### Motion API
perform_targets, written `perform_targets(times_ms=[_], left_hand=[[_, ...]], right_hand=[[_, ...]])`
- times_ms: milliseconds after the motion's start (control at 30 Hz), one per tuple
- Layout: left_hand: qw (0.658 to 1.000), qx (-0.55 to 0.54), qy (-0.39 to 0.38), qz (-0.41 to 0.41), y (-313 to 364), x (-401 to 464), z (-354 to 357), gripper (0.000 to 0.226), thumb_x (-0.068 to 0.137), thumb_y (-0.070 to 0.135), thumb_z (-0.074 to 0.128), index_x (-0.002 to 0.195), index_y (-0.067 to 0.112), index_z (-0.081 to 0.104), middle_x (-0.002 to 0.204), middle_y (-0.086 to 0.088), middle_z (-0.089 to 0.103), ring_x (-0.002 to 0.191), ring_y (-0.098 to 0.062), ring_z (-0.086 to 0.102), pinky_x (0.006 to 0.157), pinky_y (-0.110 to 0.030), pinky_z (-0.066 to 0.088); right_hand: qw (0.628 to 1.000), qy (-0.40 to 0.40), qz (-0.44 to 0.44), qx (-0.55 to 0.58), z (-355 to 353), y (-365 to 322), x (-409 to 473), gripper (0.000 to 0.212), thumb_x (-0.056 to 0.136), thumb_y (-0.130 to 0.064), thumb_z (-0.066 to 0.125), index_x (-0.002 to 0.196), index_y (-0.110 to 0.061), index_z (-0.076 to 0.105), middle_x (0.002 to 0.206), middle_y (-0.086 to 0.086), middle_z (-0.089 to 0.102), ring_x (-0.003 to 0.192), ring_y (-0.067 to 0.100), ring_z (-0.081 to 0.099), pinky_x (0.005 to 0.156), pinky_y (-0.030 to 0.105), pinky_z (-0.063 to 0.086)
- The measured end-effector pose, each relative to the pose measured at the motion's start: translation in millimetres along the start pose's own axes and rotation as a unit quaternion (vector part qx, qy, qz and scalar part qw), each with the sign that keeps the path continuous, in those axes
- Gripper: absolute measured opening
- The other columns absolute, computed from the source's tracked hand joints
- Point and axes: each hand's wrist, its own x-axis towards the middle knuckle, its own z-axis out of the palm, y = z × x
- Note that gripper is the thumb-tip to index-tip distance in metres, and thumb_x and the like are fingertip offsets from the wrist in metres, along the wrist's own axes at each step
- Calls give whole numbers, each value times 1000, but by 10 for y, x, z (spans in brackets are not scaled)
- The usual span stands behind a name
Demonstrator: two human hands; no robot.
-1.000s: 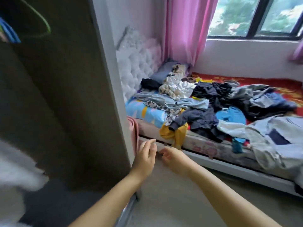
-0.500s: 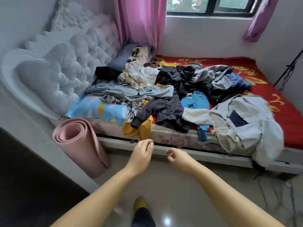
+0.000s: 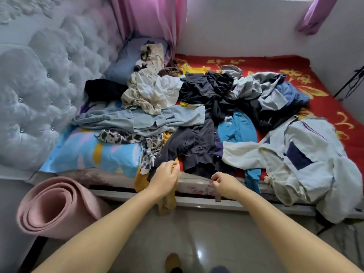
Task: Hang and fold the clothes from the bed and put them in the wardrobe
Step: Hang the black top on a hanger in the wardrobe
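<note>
Both hands are now found at the bed's near edge, having been held short of it half a second ago; the view has been brought closer over the clothes.

Left hand (image 3: 164, 179): fingers curled onto the cuff end of the dark grey garment (image 3: 194, 146), where it overhangs the mustard-yellow garment (image 3: 167, 201); which of the two is pinched cannot be told.

Right hand (image 3: 224, 183): fingers loosely curled, nothing seen to be held, placed over the mattress edge (image 3: 197, 187).

Clothes pile (image 3: 197, 107): spread on the red bedcover (image 3: 325, 75), beyond both hands.

Items listed from the grip:
- light denim piece (image 3: 141, 120), beyond the left hand
- black-and-white patterned cloth (image 3: 147, 154), just left of the left hand
- blue trousers (image 3: 237, 129), beyond the right hand
- white jacket with navy patch (image 3: 299, 164), right of the right hand, hung over the edge

Rolled pink mat (image 3: 57, 207): on the floor, left of the left arm.
</note>
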Motion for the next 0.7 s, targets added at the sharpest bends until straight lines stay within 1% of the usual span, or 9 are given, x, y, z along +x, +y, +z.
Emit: perform_targets(times_ms=[133,233,300,400,467,533,567,633,700], left_hand=[[999,14,-24,-16,-68,460,18,37,102,36,34,130,17,50,131,-6,50,123,-21,44,100,-34,37],[998,28,-49,-27,-89,876,73,41,102,38,34,133,16,48,134,-7,48,125,-22,43,104,-40,37],[997,43,-56,-28,-100,1186,112,42,102,38,34,134,15,48,134,-8,49,126,-23,43,105,-44,37],[996,50,-65,-42,-133,1704,231,41,101,39,34,132,16,49,133,-6,51,125,-22,44,103,-46,38],[995,53,-68,-59,-150,1997,329,41,100,41,34,128,17,53,125,-5,54,119,-23,48,98,-47,42],[992,57,-84,-72,-149,2383,454,41,98,43,33,118,16,56,114,-5,58,110,-25,54,90,-47,45],[991,58,-95,-81,-157,2598,529,40,97,43,33,115,16,57,111,-5,58,107,-25,54,88,-47,46],[987,69,-106,-95,-174,2890,641,39,99,41,35,119,15,56,117,-6,57,111,-24,52,91,-45,45],[984,87,-112,-108,-244,3221,770,39,100,39,38,126,14,53,129,-7,53,118,-24,48,94,-41,43]], right_hand=[[1000,-7,23,2,-164,51,442,35,97,-19,42,130,-14,52,125,9,59,111,24,55,87,28,42],[999,-17,31,3,-273,114,891,36,97,-18,42,130,-12,51,130,11,57,117,26,53,92,29,40],[999,-19,28,-3,-350,155,1207,34,96,-17,41,128,-11,53,130,12,56,117,28,52,93,29,40],[999,-30,29,-4,-469,249,1718,32,96,-16,41,124,-11,54,127,13,58,113,29,54,91,30,41],[999,-40,29,-5,-544,314,2008,31,95,-15,41,122,-11,55,125,14,59,112,30,54,90,31,42],[998,-47,38,-8,-655,392,2408,31,95,-14,40,122,-10,56,124,15,59,113,31,54,89,32,42],[998,-53,43,-12,-702,433,2638,32,95,-13,40,122,-9,56,123,15,59,112,32,54,88,32,42],[997,-68,45,-18,-729,482,2986,32,95,-13,40,122,-9,56,121,16,60,108,32,57,87,33,44],[995,-82,41,-40,-703,545,3410,32,95,-15,41,122,-10,56,122,15,57,109,32,56,88,33,44]])
